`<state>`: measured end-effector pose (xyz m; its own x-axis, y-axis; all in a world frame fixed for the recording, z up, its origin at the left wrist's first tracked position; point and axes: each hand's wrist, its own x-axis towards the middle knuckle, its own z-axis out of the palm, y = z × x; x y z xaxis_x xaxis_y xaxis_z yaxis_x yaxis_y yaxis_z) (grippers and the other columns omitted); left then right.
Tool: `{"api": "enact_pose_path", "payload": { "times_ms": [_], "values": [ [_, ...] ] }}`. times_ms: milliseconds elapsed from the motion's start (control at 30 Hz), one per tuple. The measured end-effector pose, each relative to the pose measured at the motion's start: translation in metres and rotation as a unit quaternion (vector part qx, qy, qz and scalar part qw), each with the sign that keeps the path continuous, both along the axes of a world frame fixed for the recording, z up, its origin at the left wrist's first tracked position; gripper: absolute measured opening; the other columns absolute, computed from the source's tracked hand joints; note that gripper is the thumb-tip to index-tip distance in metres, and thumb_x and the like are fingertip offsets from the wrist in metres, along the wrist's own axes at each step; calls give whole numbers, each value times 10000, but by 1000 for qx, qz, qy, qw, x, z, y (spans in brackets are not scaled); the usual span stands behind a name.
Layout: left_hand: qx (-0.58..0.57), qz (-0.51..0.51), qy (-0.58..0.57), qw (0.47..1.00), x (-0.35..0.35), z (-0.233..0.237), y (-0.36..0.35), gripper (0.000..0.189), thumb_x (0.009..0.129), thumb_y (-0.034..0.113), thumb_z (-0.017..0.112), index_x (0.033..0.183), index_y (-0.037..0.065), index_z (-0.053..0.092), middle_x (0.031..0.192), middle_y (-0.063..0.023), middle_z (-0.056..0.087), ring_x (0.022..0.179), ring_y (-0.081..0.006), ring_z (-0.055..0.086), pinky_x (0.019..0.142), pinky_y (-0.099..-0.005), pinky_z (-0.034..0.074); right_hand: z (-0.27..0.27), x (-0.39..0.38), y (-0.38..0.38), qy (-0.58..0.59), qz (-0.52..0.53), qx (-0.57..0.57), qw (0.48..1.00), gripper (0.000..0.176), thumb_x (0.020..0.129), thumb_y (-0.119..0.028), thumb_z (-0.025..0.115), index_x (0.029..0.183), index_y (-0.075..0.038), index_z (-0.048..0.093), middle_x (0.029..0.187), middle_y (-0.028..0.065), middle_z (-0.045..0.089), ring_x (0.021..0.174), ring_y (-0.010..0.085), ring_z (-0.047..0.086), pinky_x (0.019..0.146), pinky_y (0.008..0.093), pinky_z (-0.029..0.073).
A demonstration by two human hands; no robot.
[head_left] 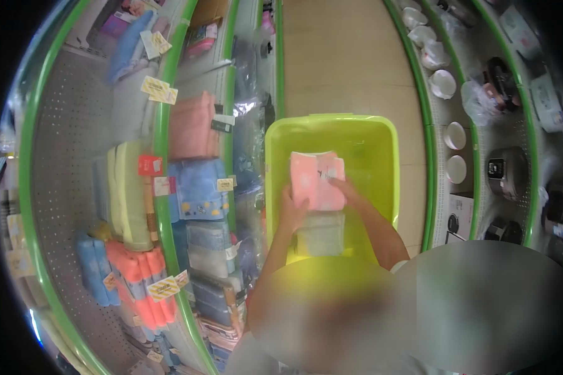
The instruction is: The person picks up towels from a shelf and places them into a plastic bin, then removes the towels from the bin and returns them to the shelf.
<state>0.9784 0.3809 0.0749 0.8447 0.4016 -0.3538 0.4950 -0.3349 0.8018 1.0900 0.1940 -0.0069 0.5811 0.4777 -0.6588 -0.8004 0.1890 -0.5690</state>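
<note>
While both hands are closed on it, we log the pink folded pack (316, 180) held over the lime tub (381, 156), its long axis running 12 to 6 o'clock. The left hand (292, 211) clasps its 7 o'clock corner and the right hand (349, 189) pinches its 3 o'clock edge; both are equally near. A pale folded pack (319, 234) lies in the tub at 6. Towel shelves (161, 131) stand at 9, tan floor (344, 56) at 12 and crockery shelves (426, 125) at 3.

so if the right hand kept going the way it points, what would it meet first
The right hand touches the pink folded pack, so that comes first; past it, probably the left hand, though depth is unclear.
</note>
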Motion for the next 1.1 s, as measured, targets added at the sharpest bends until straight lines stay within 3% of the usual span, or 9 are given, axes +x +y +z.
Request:
{"api": "enact_pose_path", "payload": {
  "times_ms": [33, 100, 233, 267, 400, 567, 767, 967, 1100],
  "values": [
    [-135, 51, 36, 989, -5, 38, -9, 728, 826, 114, 693, 1385, -66, 262, 1309, -239, 458, 1240, -288, 452, 1056, -393, 348, -15, 4, 5, -8, 15, -16, 1000, 545, 828, -134, 667, 1309, -17, 440, 1140, 148, 606, 995, 242, 630, 796, 393, 558],
    [-2, -22, 51, 998, -62, -6, -11, 661, 838, 81, 674, 1375, -27, 305, 1262, -189, 511, 1162, -250, 516, 970, -358, 427, -37, 7, 15, -74, 23, -81, 994, 566, 811, -146, 680, 1310, -17, 446, 1133, 151, 609, 994, 238, 627, 799, 393, 551],
    [-94, -29, -67, 993, -139, 62, -63, 306, 858, -1, 614, 1146, 43, 522, 1074, -77, 603, 900, -142, 595, 748, -251, 482, -101, 5, 20, -108, 139, -317, 932, 660, 753, -265, 732, 1304, -8, 474, 1130, 160, 613, 994, 251, 609, 841, 399, 516],
    [-140, -9, -20, 990, -169, 56, -78, 269, 862, -4, 600, 1121, 37, 541, 1056, -75, 602, 911, -144, 593, 763, -260, 482, -171, -10, 19, -242, 41, -344, 906, 549, 764, -278, 740, 1191, 13, 553, 968, 95, 611, 874, 173, 565, 727, 357, 511],
    [-160, 59, 42, 984, -201, 104, -129, 345, 922, 195, 555, 1249, 90, 521, 940, -36, 626, 829, -124, 602, 731, -265, 483, -83, 14, 13, -248, 222, -323, 886, 338, 781, -266, 701, 947, 24, 646, 732, 71, 605, 661, 155, 544, 534, 351, 462],
    [-159, 94, 21, 983, -203, 146, -113, 379, 938, 238, 549, 1281, 85, 500, 984, -47, 622, 868, -151, 590, 779, -303, 488, -127, 7, -16, -162, 128, -334, 920, 234, 807, -240, 647, 837, -22, 566, 614, 54, 531, 407, 142, 438, 375, 319, 329],
    [58, 154, -70, 984, -220, 251, -19, 352, 903, 52, 558, 1246, 24, 482, 1020, -73, 637, 877, -158, 617, 795, -296, 493, -74, -24, -58, -201, 199, -354, 892, 358, 856, -279, 595, 1050, 6, 500, 847, 84, 552, 661, 196, 545, 556, 331, 439],
    [93, 436, -296, 845, -264, 363, 57, 246, 953, 39, 462, 1195, 3, 440, 952, -127, 621, 861, -162, 606, 741, -265, 481, 39, -104, -82, -123, 153, -244, 950, 187, 907, -230, 528, 1002, -71, 551, 796, 29, 573, 686, 137, 571, 588, 274, 446],
    [175, 545, -206, 793, -278, 363, 118, 445, 950, 367, 505, 1226, 24, 445, 1039, -124, 596, 943, -196, 594, 795, -339, 484, 81, -142, -85, -124, 177, -226, 950, 180, 917, -232, 533, 991, -75, 581, 795, 46, 620, 673, 138, 599, 588, 276, 455]
  ]
}}
